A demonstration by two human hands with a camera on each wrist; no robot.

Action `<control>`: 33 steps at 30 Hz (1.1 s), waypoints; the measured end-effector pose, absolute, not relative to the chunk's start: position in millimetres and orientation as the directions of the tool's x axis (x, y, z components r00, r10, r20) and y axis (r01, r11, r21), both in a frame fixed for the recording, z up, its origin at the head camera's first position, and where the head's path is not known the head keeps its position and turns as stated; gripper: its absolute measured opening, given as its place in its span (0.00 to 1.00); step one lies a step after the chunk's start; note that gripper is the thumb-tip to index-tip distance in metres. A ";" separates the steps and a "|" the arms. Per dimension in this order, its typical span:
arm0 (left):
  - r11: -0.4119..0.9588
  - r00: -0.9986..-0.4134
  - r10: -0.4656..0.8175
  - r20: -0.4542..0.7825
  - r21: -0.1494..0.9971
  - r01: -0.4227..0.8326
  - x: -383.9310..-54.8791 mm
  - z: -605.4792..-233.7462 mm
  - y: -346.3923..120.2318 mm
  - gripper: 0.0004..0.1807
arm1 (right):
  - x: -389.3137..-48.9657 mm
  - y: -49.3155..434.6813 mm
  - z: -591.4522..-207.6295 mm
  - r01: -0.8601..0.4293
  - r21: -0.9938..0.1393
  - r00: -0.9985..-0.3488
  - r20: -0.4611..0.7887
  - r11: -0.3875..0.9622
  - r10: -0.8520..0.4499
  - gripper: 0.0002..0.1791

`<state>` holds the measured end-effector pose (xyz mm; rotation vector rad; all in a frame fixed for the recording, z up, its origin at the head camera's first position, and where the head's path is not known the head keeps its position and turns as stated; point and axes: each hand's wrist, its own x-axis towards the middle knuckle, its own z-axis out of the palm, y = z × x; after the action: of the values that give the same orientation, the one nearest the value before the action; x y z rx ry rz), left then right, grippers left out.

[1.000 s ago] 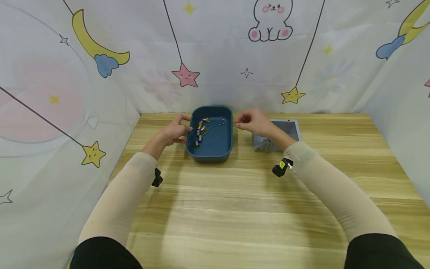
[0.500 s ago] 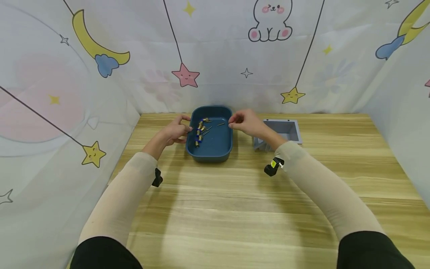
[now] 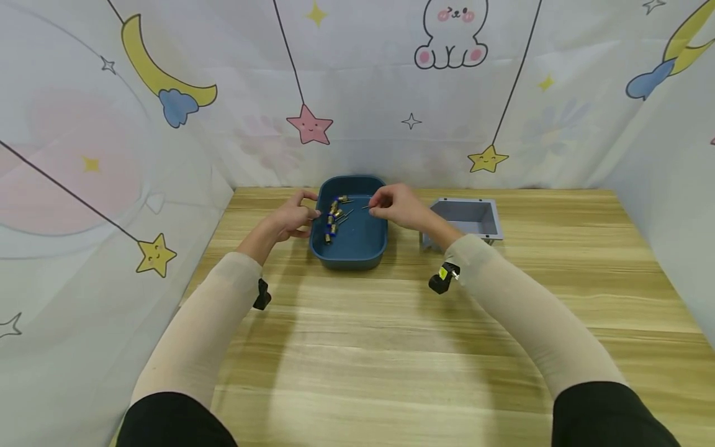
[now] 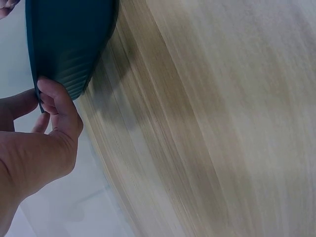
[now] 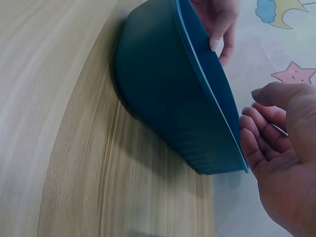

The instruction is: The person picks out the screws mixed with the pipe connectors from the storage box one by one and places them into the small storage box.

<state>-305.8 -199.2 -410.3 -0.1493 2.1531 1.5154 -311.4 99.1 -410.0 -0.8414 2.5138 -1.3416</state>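
Observation:
A dark blue plastic basin (image 3: 352,248) stands at the back of the table. My left hand (image 3: 293,217) pinches its left rim, with thumb and fingers on either side of the wall in the left wrist view. Small brass-coloured cylindrical parts (image 3: 333,220) with blue bands lie along the basin's left side, beside several thin metal pins (image 3: 343,220). My right hand (image 3: 404,208) hovers over the right rim, fingers bent and thumb apart from them in the right wrist view, where nothing shows between them. In the head view, another thin pin (image 3: 365,207) lies close to its fingertips.
To the right of the basin, partly behind my right wrist, stands a grey open box (image 3: 475,217). A printed cloth wall (image 3: 368,149) rises directly behind the wooden table (image 3: 380,347), and cloth sides flank it.
My right hand has moved left, from beside the grey box to above the right part of the basin. The left hand and basin have stayed in place.

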 end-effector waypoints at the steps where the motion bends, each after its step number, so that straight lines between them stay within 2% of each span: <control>1: 0.374 -0.869 0.189 -0.457 0.852 -0.367 -305.6 -410.5 -199.5 0.26 | -311.2 97.5 -410.3 -0.401 -0.806 -0.825 0.111 0.435 -0.554 0.12; 12: 0.363 -0.868 0.189 -0.459 0.854 -0.372 -305.7 -413.3 -200.4 0.26 | -312.4 81.6 -418.7 -0.379 -0.813 -0.851 0.118 0.443 -0.512 0.08; 33: 0.355 -0.865 0.202 -0.460 0.857 -0.373 -303.4 -406.3 -198.2 0.26 | -312.5 44.2 -424.6 -0.404 -0.819 -0.843 0.159 0.408 -0.514 0.06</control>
<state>-303.4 -198.2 -406.3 -0.1485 2.1267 1.5362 -312.5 44.2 -424.6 -0.8300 2.5359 -1.4233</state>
